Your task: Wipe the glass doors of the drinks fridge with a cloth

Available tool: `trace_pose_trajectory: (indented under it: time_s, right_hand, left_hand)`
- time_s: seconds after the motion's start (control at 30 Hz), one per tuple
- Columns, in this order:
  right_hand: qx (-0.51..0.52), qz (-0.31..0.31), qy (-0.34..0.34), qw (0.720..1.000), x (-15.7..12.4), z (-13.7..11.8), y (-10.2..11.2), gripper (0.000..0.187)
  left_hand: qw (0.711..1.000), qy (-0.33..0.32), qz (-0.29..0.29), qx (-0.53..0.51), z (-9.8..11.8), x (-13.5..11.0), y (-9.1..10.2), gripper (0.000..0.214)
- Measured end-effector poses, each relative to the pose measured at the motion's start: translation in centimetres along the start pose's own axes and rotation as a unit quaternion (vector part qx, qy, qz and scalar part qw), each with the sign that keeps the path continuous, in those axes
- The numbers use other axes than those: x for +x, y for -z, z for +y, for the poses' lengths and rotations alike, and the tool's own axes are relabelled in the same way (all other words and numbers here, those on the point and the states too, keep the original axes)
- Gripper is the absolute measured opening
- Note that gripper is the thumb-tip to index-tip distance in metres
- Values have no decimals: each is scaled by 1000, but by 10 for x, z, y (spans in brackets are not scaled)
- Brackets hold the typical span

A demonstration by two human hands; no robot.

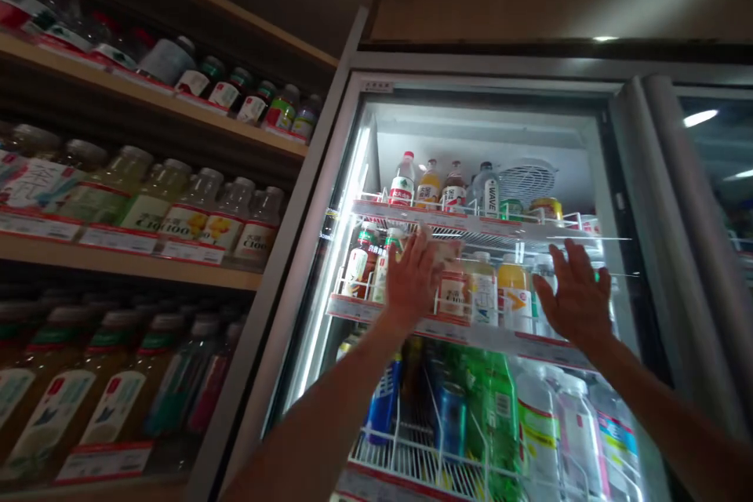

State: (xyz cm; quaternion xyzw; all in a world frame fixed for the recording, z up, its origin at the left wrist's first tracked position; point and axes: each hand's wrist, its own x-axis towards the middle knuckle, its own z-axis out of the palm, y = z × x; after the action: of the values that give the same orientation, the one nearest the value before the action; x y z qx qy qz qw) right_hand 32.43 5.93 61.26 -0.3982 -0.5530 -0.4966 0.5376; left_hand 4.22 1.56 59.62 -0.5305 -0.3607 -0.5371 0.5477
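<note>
My left hand (410, 278) is raised in front of the lit drinks fridge (609, 165), fingers stretched upward, nearest to the bottles on its second shelf. A pale, blurred patch (444, 248) shows beside its fingertips; whether it is a cloth or a reflection I cannot tell. My right hand (576, 294) is up at a similar height further right, palm forward and fingers spread, holding nothing visible. Behind the hands are an orange drink bottle (514, 292) and a dark tea bottle (356, 263). Whether either hand touches glass is unclear.
Wooden shelves (135, 243) with several rows of drink bottles stand to the left. Higher in the fridge is a red-capped bottle (403, 179); lower down are green bottles (500, 408) and a blue can (452, 420). A grey vertical door edge (664, 196) runs along the right.
</note>
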Motion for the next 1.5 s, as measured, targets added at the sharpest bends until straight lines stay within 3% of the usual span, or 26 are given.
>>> trace_pose_trajectory:
  time_s: [0.1,0.17,0.2,0.27,0.33,0.4,0.43,0.5,0.6,0.67,0.77,0.9,0.97,1.0,1.07,1.13,1.2,1.27,1.33,1.4,1.47,1.5]
  right_hand:
    - [-9,-6,-10,1000,1,-7,2,61]
    - [-13,-9,-10,1000,0,-11,3,61]
    - [-15,-11,-7,1000,0,-11,4,61]
    - [-17,-10,-2,1000,0,-11,5,61]
    - [-21,-8,5,1000,0,-9,6,60]
    - [-24,-7,10,1000,-1,-8,7,59]
    - [-24,-7,12,1000,-1,-7,6,58]
    - [-25,-2,15,1000,-2,-6,5,58]
    - [-24,12,18,999,-5,-6,3,57]
    - [-23,20,17,999,-6,-7,3,56]
    - [-14,17,20,1000,-8,-6,5,56]
    - [-1,2,41,999,-10,0,10,55]
    - [-7,-2,23,1000,-11,2,11,54]
    - [-11,-5,7,1000,-12,2,12,54]
    - [-16,-11,-22,1000,-12,1,13,54]
    - [-15,-16,-34,999,-12,0,13,55]
    - [-13,-20,-36,999,-13,0,13,55]
    - [-15,-15,-37,999,-14,1,11,55]
    - [-17,-6,-35,999,-14,2,10,55]
    - [-20,1,-31,999,-15,4,9,54]
    - [-20,-1,-25,999,-15,5,9,55]
    - [-20,-3,-23,1000,-15,5,9,55]
  left_hand:
    - [991,122,27,52,-55,23,10,41]
    - [979,186,47,67,-64,30,12,42]
    - [979,187,48,65,-57,30,10,43]
    - [992,116,28,42,-26,24,1,44]
    - [1000,-12,-2,10,10,13,-10,44]
    - [996,-82,-21,-1,24,6,-14,40]
    - [996,-86,-26,3,20,5,-12,38]
    - [999,-34,-21,28,-12,10,-2,36]
    - [987,137,25,78,-70,24,18,39]
    - [979,182,34,91,-85,30,22,40]
    - [992,109,7,67,-51,23,10,41]
    - [995,-92,-41,9,15,2,-8,41]
    - [984,-163,-69,-6,16,-1,-5,41]
    - [984,-161,-77,-3,6,1,-1,41]
    - [995,-71,-68,24,-25,10,10,40]
    - [995,79,-27,60,-53,20,17,39]
    - [985,156,0,70,-58,22,18,40]
    - [992,113,-1,48,-35,11,12,40]
    - [1000,-17,-18,9,1,-8,5,41]
    - [985,-166,-48,-28,27,-26,2,42]
    - [972,-222,-67,-35,25,-34,5,41]
    - [976,-203,-68,-27,14,-33,8,40]
